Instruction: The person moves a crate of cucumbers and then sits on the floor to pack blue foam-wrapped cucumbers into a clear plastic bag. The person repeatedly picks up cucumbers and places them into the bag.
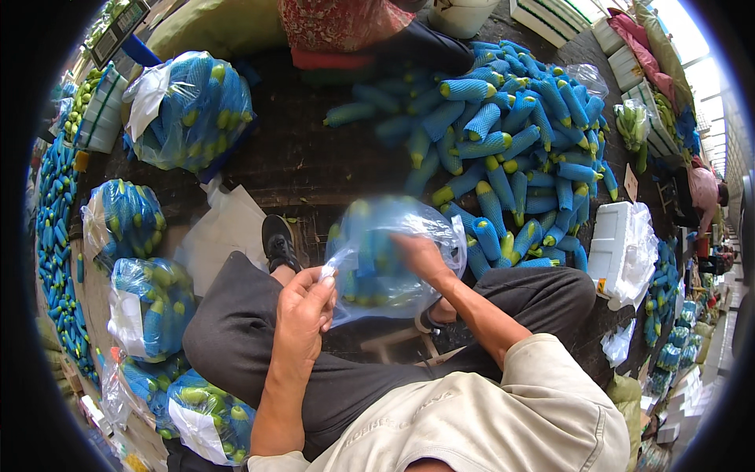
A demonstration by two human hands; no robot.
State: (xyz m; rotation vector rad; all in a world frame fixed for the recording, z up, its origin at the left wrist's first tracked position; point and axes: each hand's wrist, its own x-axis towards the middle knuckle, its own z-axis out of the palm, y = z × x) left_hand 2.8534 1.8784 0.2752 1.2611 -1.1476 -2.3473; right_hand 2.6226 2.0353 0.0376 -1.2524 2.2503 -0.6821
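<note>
A clear plastic bag (407, 283) packed with green squash-like vegetables in blue foam net sleeves stands between the knees. My left hand (309, 295) pinches a gathered edge of this bag on its left side. Over the bag's top is my right hand (420, 253), blurred by motion, its fingers on or just above the plastic; I cannot make out whether they grip anything. Directly beyond and to the right spreads a big heap of the same sleeved vegetables (525, 141) on the dark floor.
Filled bags stand at the left, including a large one (191, 112) and a smaller one (153, 307). White sheets (221, 230) lie beside my left shoe (277, 242). A white foam box (613, 248) sits at right. Another person (348, 26) is across the top.
</note>
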